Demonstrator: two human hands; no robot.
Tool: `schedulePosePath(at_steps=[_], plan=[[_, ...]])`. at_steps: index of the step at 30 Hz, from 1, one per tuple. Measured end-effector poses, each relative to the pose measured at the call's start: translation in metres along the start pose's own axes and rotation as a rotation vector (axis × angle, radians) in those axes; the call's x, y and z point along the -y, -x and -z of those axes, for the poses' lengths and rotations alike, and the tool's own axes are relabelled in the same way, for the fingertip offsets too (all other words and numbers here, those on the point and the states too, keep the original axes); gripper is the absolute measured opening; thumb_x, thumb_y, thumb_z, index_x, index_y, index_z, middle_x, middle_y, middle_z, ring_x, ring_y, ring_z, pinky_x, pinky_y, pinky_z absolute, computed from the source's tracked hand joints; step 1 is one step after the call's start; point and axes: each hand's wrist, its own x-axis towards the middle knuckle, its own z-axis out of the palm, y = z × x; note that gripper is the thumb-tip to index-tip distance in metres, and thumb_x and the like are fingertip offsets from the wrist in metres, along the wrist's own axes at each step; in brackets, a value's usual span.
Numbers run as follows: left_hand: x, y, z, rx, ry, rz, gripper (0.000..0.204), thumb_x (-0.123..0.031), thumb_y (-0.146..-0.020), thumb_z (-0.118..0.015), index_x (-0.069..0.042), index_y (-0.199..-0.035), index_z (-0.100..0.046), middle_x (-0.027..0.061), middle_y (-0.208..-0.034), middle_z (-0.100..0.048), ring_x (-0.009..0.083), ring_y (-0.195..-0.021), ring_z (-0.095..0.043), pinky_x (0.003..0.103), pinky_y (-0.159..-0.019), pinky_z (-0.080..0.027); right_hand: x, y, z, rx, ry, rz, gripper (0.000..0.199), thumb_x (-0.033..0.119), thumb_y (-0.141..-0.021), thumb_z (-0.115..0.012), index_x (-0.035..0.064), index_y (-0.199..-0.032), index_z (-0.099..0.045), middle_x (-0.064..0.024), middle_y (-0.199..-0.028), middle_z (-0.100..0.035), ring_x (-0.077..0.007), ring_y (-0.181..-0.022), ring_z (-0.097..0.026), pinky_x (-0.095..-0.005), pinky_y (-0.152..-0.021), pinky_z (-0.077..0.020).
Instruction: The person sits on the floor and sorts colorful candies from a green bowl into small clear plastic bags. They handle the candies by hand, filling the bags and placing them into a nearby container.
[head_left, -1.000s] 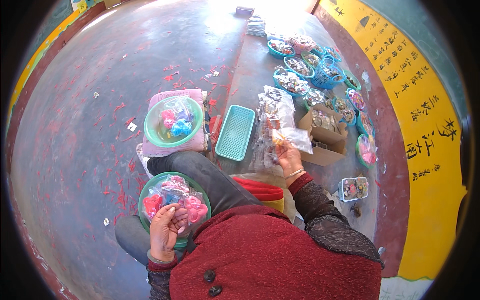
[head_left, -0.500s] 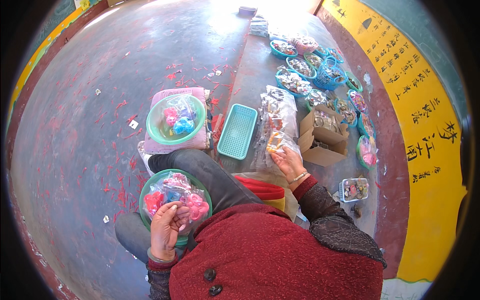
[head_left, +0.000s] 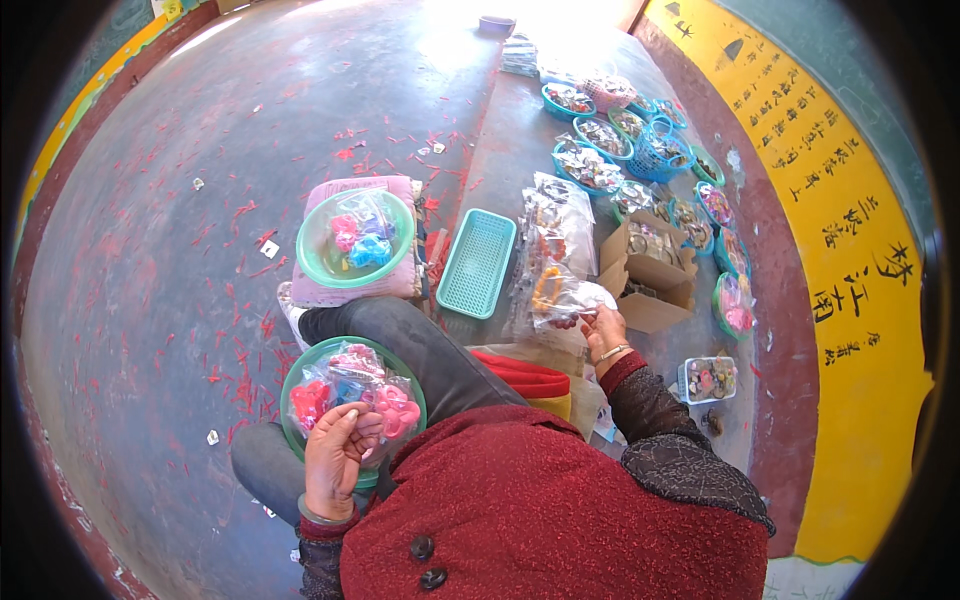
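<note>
Could not make out anything held in the left hand [head_left: 340, 450]; saw thumb and fingertip brought close together over the green bowl [head_left: 289, 412], with some bagged pieces masked behind. Lost the far floor [head_left: 150, 280] to glare and the depth of the cardboard box [head_left: 655, 312] to shadow. Located the clear bag [head_left: 574, 298] on top of the packet stack [head_left: 570, 222], between the turquoise tray [head_left: 477, 262] and the box. Recorded the right hand [head_left: 608, 335] pinching the bag's right end, covering part of the film edge. Noted the box standing just beyond that hand, the blue basket [head_left: 658, 165] farther off. Logged the bag's long axis as running left to right, with the orange piece [head_left: 547, 290] toward the left end.
</note>
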Motion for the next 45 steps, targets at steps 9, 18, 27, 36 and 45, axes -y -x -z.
schedulePosePath(at_steps=[9, 18, 27, 36, 45], plan=[[-0.008, 0.005, 0.007, -0.024, 0.01, -0.069, 0.019, -0.01, -0.094, -0.047, 0.001, -0.105, -0.058, 0.0162, -0.092, -0.068, 0.0222, -0.081, -0.068, 0.031, -0.072, -0.056, -0.002, -0.041, 0.022, -0.46, 0.779, 0.965, 0.061, 0.006, -0.075, -0.058, -0.002, -0.132, -0.036, -0.0237, -0.119, -0.051, -0.0354, -0.116, -0.049, -0.0382, -0.101, -0.0365], [-0.035, 0.018, 0.042, -0.319, 0.011, -0.448, 0.022, -0.021, -0.096, -0.048, -0.004, -0.096, -0.062, 0.0094, -0.087, -0.067, 0.015, -0.078, -0.064, 0.026, -0.07, -0.05, 0.002, 0.086, -0.106, 0.446, 0.627, 1.029, 0.044, -0.001, -0.081, -0.055, 0.001, -0.124, -0.05, -0.0138, -0.119, -0.056, -0.0253, -0.11, -0.053, -0.0329, -0.096, -0.0395], [-0.039, 0.04, 0.076, -0.608, -0.22, -0.63, 0.027, -0.023, -0.097, -0.046, -0.004, -0.09, -0.063, 0.0057, -0.087, -0.067, 0.0133, -0.08, -0.063, 0.025, -0.071, -0.046, -0.027, 0.222, -0.173, 1.369, 0.812, 1.376, 0.03, 0.006, -0.08, -0.061, 0.0031, -0.11, -0.061, -0.015, -0.111, -0.061, -0.0311, -0.101, -0.059, -0.0387, -0.09, -0.0466], [-0.022, 0.034, 0.094, -0.677, -0.999, -0.831, 0.014, -0.006, -0.089, -0.053, 0.003, -0.094, -0.063, 0.0117, -0.096, -0.065, 0.0175, -0.091, -0.061, 0.029, -0.081, -0.047, -0.032, 0.111, -0.28, 1.17, 0.9, 1.333, 0.03, 0.012, -0.078, -0.059, 0.0036, -0.107, -0.062, -0.0183, -0.107, -0.061, -0.036, -0.099, -0.059, -0.0417, -0.086, -0.0475], [-0.023, 0.038, 0.09, -0.639, -0.846, -0.77, 0.014, -0.004, -0.086, -0.052, 0.003, -0.09, -0.063, 0.0132, -0.095, -0.066, 0.0195, -0.082, -0.061, 0.029, -0.074, -0.047, -0.05, 0.077, -0.38, 0.9, 1.535, 1.14, 0.037, 0.018, -0.075, -0.06, 0.0075, -0.11, -0.062, -0.0186, -0.113, -0.057, -0.0351, -0.108, -0.055, -0.0429, -0.09, -0.0453]])
